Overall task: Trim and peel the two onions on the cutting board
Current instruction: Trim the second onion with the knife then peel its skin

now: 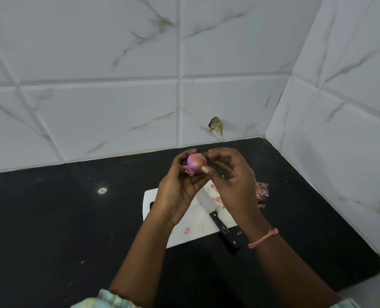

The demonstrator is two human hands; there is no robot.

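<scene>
Nearest you, the knife (pixel 223 230) is lying on the cutting board (pixel 191 227) on the desk (pixel 73 218). Above it, your left hand (pixel 180 185) is cupping the onion (pixel 195 163), light, smooth and likely slippery; your right hand (pixel 231 174) is pinching its papery, easily torn skin near the top.

Both hands, left hand (pixel 180 185) and right hand (pixel 233 174), grip a purple onion (pixel 195 163) above the cutting board (pixel 195 227).

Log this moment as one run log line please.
step: peeling | left hand: holds onion above cutting board | right hand: pinches skin at onion top | knife: idle on board | peels: piled right of board
</scene>
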